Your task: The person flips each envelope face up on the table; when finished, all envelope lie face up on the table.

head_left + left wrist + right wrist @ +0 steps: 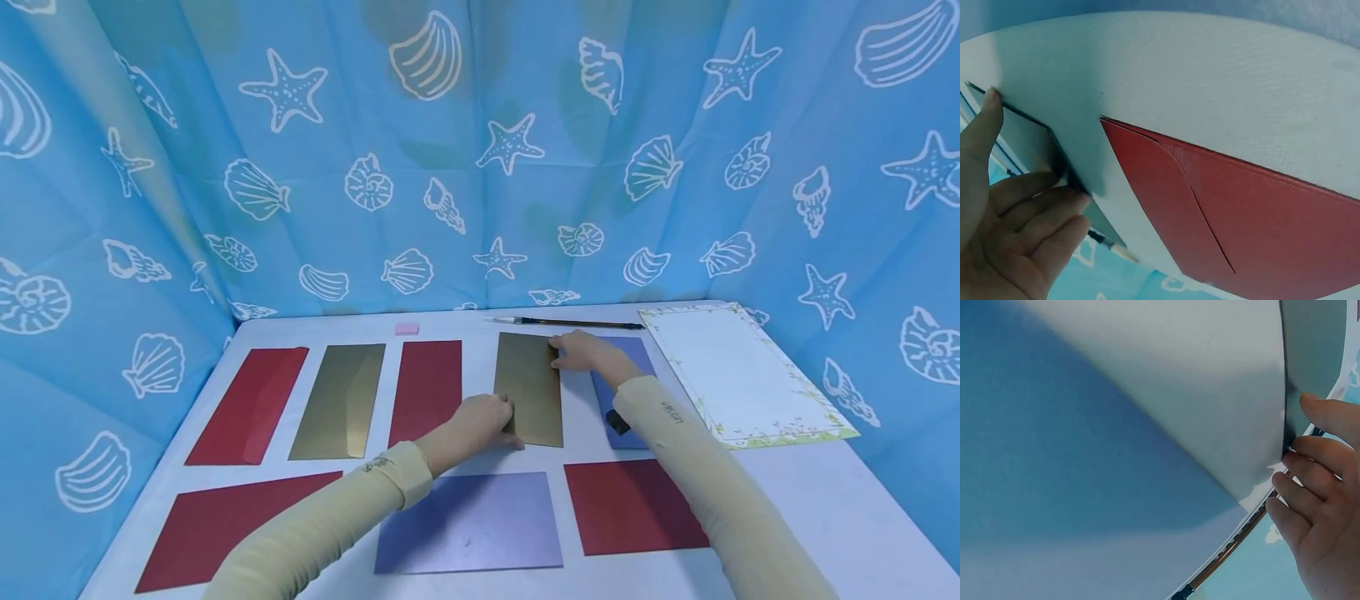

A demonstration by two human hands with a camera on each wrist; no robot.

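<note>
Nearest the viewer on a white table (832, 500) lay three wide, flat rectangles: a red one at left (232, 525), partly under a cream left sleeve (322, 525); a lavender one in the middle (480, 533); and a red one at right (630, 508), partly covered by a cream right sleeve (720, 492).

Beyond them stood a row of upright-set flat pieces. From the left came a red envelope (240, 408), a gold envelope with a side flap (330, 400), a narrow red envelope (427, 387), a gold rectangle (531, 392) and a blue-violet rectangle (633, 358), partly hidden by the right arm.

Both hands were at the gold rectangle, which lay right of centre. The left hand (472, 421) touched its near left corner, thumb spread well away from fingers held close together. The right hand (587, 352) was at its far right corner, thumb parted from the forefinger, the other fingers slightly fanned; how firmly they pressed could not be told.

Farther right lay a white sheet with a floral border (742, 375). Along the far edge were a small pink block (407, 329) and a dark-handled brush (577, 322), before a blue curtain (450, 167) printed with white shells and starfish.
</note>
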